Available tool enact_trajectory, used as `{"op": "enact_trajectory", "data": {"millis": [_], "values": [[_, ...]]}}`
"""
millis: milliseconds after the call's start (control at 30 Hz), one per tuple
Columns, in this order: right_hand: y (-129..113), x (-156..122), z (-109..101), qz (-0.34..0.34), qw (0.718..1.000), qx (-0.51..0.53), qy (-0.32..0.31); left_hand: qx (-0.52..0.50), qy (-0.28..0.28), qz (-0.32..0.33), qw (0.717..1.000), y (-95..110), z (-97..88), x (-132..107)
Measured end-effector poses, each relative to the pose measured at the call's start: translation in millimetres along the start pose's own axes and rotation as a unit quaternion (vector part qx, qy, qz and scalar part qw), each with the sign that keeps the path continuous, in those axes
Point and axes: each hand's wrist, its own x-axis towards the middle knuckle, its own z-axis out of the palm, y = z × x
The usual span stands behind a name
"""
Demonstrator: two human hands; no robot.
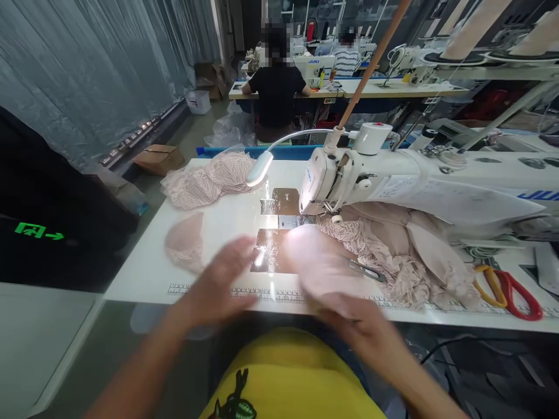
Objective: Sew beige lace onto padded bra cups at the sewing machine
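My left hand (218, 285) hovers over the front edge of the white sewing table (144, 273), fingers stretched out and blurred, holding nothing. My right hand (353, 317) is at the table's front edge, its fingers under a pale pink padded cup (323, 262) that it grips. The cup lies in front of the white sewing machine (340, 174), lit by its lamp (259, 169). Another pink cup (186, 244) lies left of my left hand.
Pink lace fabric (205, 180) is heaped at the table's back left, more pink pieces (419, 250) under the machine arm. Small snips (367, 270) lie beside the cup; red and yellow scissors (510, 288) at right. Two people sit at sewing tables behind.
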Motion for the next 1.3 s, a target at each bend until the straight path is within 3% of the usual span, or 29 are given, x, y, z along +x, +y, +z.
{"op": "enact_trajectory", "data": {"millis": [67,100,167,233,300,400,467,500,567,633,667,733,800,833,867,1000,1033,1133,1300], "values": [[-14.6,22.7,12.9,-0.006,0.996,0.039,-0.085,-0.147,-0.137,0.077,0.976,32.4,9.1,8.4],[-21.9,29.0,17.5,-0.014,0.993,0.048,-0.109,-0.205,-0.168,0.072,0.962,43.6,13.9,11.3],[-33.3,32.8,19.0,-0.064,0.993,0.021,-0.092,-0.285,-0.196,0.026,0.938,53.5,23.5,13.9],[-39.3,28.7,9.1,-0.143,0.989,-0.039,-0.019,-0.308,-0.167,-0.039,0.936,49.1,31.7,12.5],[-40.6,20.8,-8.3,-0.205,0.972,-0.083,0.074,-0.276,-0.095,-0.111,0.95,36.8,37.2,8.2],[-38.0,13.6,-31.9,-0.195,0.947,-0.111,0.23,-0.223,0.002,-0.209,0.952,20.7,39.3,0.7],[-34.1,18.5,-37.6,-0.158,0.945,-0.11,0.265,-0.306,-0.035,-0.22,0.925,19.0,37.4,-2.0],[-31.3,23.9,-37.0,-0.128,0.958,-0.092,0.239,-0.376,-0.082,-0.2,0.901,21.0,35.8,-2.2],[-23.7,37.8,-30.1,-0.033,0.994,0.001,0.104,-0.503,-0.176,-0.13,0.836,28.5,32.3,0.0],[-14.7,50.7,-18.8,0.069,0.988,0.133,-0.042,-0.563,-0.207,-0.066,0.798,35.6,29.7,5.4],[-10.6,55.4,-12.8,0.103,0.972,0.189,-0.092,-0.561,-0.189,-0.048,0.804,37.5,29.4,9.0],[-5.2,61.2,-2.1,0.137,0.944,0.264,-0.142,-0.503,-0.119,-0.043,0.855,37.4,30.9,16.9],[-4.0,63.7,4.4,0.153,0.927,0.306,-0.155,-0.422,-0.066,-0.061,0.902,33.1,34.9,24.5],[-4.5,64.5,5.6,0.162,0.919,0.32,-0.161,-0.411,-0.068,-0.08,0.906,30.1,37.3,27.4],[-5.2,65.0,5.6,0.171,0.914,0.331,-0.161,-0.428,-0.092,-0.1,0.894,27.0,39.5,29.4],[-4.1,64.5,-1.7,0.192,0.902,0.371,-0.107,-0.553,-0.243,-0.159,0.781,14.9,43.2,26.2],[-2.7,63.6,-3.6,0.198,0.899,0.381,-0.083,-0.553,-0.257,-0.171,0.774,12.2,42.4,23.5],[1.2,60.2,-4.4,0.211,0.895,0.392,-0.026,-0.531,-0.238,-0.19,0.791,7.6,38.3,17.4],[3.3,60.5,5.6,0.172,0.927,0.332,0.024,-0.577,-0.183,-0.173,0.777,16.6,42.1,22.7]]}}
